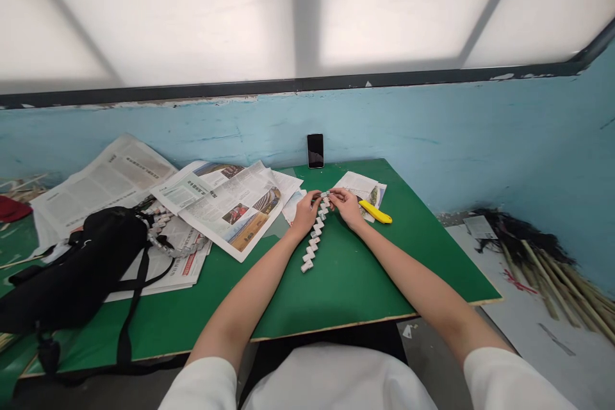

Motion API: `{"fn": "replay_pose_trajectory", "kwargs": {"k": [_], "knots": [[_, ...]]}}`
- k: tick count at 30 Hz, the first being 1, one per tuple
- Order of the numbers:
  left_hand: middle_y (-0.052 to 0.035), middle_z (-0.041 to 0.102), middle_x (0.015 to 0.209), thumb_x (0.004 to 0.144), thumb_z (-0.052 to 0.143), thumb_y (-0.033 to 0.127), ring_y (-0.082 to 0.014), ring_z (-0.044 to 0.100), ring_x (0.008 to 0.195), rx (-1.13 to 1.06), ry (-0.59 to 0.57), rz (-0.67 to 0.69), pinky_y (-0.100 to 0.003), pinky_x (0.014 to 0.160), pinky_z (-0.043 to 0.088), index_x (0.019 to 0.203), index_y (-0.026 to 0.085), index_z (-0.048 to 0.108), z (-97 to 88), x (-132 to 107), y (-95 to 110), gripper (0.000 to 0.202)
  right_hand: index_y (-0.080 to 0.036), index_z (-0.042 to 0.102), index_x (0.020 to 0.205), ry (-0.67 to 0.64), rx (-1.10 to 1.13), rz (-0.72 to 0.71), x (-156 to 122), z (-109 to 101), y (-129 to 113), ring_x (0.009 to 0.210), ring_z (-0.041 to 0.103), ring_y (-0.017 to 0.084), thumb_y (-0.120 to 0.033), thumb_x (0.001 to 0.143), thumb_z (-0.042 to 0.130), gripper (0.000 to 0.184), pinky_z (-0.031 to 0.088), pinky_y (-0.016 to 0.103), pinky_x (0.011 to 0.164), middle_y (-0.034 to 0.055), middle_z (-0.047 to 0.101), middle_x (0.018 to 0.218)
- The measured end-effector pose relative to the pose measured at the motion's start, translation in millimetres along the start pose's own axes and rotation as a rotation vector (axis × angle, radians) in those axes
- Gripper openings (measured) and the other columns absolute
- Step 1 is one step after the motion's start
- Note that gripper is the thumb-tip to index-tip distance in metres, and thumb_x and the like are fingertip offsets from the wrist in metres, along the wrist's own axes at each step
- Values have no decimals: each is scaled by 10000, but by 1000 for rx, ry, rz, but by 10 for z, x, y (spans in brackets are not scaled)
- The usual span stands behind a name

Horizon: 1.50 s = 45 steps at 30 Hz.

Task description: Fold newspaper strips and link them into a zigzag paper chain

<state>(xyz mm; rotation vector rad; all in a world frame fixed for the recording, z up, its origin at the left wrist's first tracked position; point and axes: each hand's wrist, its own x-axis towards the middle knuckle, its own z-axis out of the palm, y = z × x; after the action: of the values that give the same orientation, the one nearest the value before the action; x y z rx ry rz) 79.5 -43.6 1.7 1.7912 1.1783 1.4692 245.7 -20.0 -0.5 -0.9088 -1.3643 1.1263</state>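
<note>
A zigzag chain of folded newspaper [313, 241] runs down the green table [346, 288], its far end between my hands. My left hand [305, 213] pinches that end from the left. From the right, my right hand [350, 208] has its fingers closed on the same end, where a small folded paper piece shows at the fingertips. Exactly how the fingers grip it is too small to make out. Just right of my right hand lies a yellow-handled cutter [375, 211], on cut newspaper pieces [358, 184].
A phone [315, 150] leans upright against the blue wall. Newspaper sheets [230, 205] spread over the table's left half, with a black bag [72, 275] and another paper chain [161, 224] there. Bamboo poles [552, 275] lie on the floor at right.
</note>
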Motion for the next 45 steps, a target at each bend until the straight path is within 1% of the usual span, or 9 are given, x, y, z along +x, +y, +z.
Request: {"fn": "replay_pose_trajectory", "kwargs": {"k": [3, 7, 11, 16, 23, 29, 36, 45], "knots": [[-86, 730, 1067, 957, 616, 295, -237, 695, 1033, -3, 8, -6, -393, 970, 529, 1141, 228, 664, 3, -5, 4, 202, -225, 666, 1010, -1, -8, 3, -4, 0, -3, 578, 601, 186, -585, 769, 724, 438, 537, 347, 597, 8, 660, 681], [-96, 723, 1121, 962, 602, 294, -242, 686, 1083, 18, -11, 24, -407, 1008, 515, 1205, 232, 655, 8, -9, -14, 256, -219, 664, 1015, -5, 19, -1, -11, 5, -17, 562, 591, 175, -580, 761, 735, 447, 530, 334, 578, 1, 655, 674], [-103, 724, 1159, 975, 569, 298, -245, 685, 1091, 36, -14, 57, -418, 1013, 516, 1185, 229, 674, 11, -5, -48, 245, -217, 666, 1018, -15, 13, 13, -19, 9, -34, 570, 594, 178, -578, 763, 735, 447, 533, 338, 592, 2, 657, 676], [-99, 734, 1152, 970, 580, 338, -246, 693, 1076, 20, 9, 20, -405, 963, 548, 1175, 230, 692, 7, 4, -74, 257, -214, 666, 1014, -16, 15, 25, -26, 14, -47, 569, 595, 182, -585, 758, 743, 457, 540, 348, 603, 0, 659, 668], [-107, 740, 1152, 969, 581, 358, -248, 702, 1056, -10, 16, 21, -406, 918, 578, 1173, 211, 704, 18, 8, -101, 279, -232, 654, 1014, -39, -4, 36, -29, 19, -68, 570, 569, 187, -614, 753, 723, 468, 495, 345, 598, -2, 633, 659], [-93, 760, 1081, 948, 623, 379, -246, 717, 1000, -14, 30, -25, -393, 878, 590, 1135, 214, 723, 16, 7, -81, 269, -225, 659, 1026, -47, -1, 50, -22, 13, -38, 562, 566, 185, -608, 750, 734, 478, 496, 344, 596, -9, 627, 639], [-100, 756, 1092, 961, 601, 323, -249, 715, 997, 51, 39, 13, -401, 883, 584, 1137, 211, 721, 11, 3, -70, 241, -218, 680, 1021, -50, 35, 43, -22, 8, -16, 559, 580, 184, -573, 760, 755, 448, 510, 344, 588, -1, 646, 658], [-91, 760, 1084, 959, 602, 272, -226, 723, 993, 119, 25, 25, -356, 874, 592, 1151, 195, 717, 17, 20, -147, 237, -216, 681, 1013, -73, 42, 20, -14, -3, 13, 544, 574, 165, -555, 784, 756, 416, 509, 313, 554, -3, 652, 652]]}}
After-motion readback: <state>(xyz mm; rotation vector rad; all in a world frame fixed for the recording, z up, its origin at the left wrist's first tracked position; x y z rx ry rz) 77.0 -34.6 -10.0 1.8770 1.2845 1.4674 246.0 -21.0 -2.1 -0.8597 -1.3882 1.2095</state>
